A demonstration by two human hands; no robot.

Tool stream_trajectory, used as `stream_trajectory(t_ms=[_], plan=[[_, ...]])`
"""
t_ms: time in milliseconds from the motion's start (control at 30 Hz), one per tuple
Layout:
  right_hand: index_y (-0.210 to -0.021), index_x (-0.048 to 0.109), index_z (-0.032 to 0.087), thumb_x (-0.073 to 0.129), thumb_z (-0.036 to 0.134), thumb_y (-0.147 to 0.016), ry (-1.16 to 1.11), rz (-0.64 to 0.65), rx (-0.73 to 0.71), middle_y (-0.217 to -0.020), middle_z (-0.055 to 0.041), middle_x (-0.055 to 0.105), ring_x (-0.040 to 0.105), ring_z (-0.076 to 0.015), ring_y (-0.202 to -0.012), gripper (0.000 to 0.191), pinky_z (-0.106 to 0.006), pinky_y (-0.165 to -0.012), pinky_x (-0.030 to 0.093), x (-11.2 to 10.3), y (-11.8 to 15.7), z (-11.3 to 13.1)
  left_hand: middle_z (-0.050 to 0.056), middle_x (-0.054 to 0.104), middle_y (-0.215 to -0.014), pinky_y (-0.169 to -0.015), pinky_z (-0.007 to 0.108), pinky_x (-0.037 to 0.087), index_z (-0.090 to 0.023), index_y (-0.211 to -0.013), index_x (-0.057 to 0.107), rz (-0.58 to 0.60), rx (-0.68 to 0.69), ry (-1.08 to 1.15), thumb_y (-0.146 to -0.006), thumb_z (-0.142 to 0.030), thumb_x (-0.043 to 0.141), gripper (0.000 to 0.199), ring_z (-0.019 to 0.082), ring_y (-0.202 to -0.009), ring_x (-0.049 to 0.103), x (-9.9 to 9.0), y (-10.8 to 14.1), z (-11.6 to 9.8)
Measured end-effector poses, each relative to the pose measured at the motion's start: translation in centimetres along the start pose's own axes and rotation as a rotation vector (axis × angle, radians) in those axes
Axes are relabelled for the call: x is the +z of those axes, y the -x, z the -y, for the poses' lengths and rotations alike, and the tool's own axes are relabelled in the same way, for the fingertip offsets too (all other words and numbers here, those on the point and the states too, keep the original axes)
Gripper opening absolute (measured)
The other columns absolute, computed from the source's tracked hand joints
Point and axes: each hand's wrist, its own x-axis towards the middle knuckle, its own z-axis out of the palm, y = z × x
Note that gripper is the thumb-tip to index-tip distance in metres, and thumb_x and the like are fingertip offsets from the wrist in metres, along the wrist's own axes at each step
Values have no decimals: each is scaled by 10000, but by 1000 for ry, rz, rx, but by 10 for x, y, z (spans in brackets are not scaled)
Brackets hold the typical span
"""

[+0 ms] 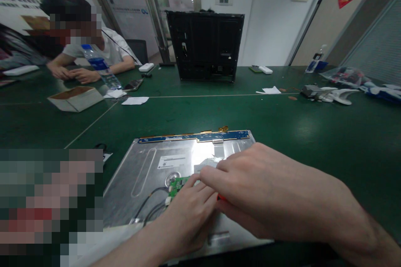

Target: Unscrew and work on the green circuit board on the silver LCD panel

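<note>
A flat metal display panel (147, 158) lies back side up on the table before me. Along its far edge runs a blue circuit strip (175, 138), and dark cables (153, 194) lead to a green circuit board (178, 184) in its middle. My left hand (194, 204) rests on that board, its fingers bent and pressed together on it. Just right of it, my right hand (250, 183) is closed over a red thing (221, 197). Only a bit of red shows between the hands, so its kind is hidden. The fingertips of both hands are close together and partly covered.
An upright black panel (206, 46) stands at the table's far side. On the left are an open box (77, 99), a water bottle (102, 66) and a seated person (103, 46). White gloves (328, 94) and a plastic bag (347, 77) lie on the right.
</note>
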Motion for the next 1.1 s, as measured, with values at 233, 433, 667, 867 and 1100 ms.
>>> stream_trajectory(t_ms=[233,433,667,867,1100], plan=[[-938,539,194,605,233,-868,-27,-6,19,-818,-3,676,597,-162,-669,103,-308,-507,302,0,-1,1,106,678,-1105,-1013,489,410,-182,-1085,575,-65,7,49,-660,-121,532,431,321,-1054,615,-7,-5,-2],[-934,518,193,598,162,-822,-3,-6,-13,-797,7,654,543,-147,-613,141,-305,-493,273,1,-2,0,115,676,-1124,-1029,482,399,-180,-1116,573,-36,-2,49,-661,-124,544,459,328,-1094,599,-3,-1,1],[-973,515,195,577,190,-891,-20,-12,1,-832,5,671,595,-157,-681,103,-308,-528,296,-1,-1,-1,121,642,-1217,-1061,495,359,-183,-1166,541,-13,-1,67,-686,-122,535,484,323,-1161,560,-9,-5,-2],[-933,505,205,567,193,-908,4,-17,41,-828,13,670,599,-165,-689,68,-308,-537,291,-7,4,-1,111,658,-1089,-973,480,420,-195,-1084,561,7,-25,16,-734,-148,562,353,318,-1037,598,-7,-3,-1],[-964,526,203,579,189,-907,10,-7,75,-884,6,678,602,-163,-710,79,-307,-547,287,-9,6,-1,112,665,-1051,-929,463,434,-190,-1055,569,-43,-20,30,-794,-173,560,262,301,-981,616,-12,-5,-4]])
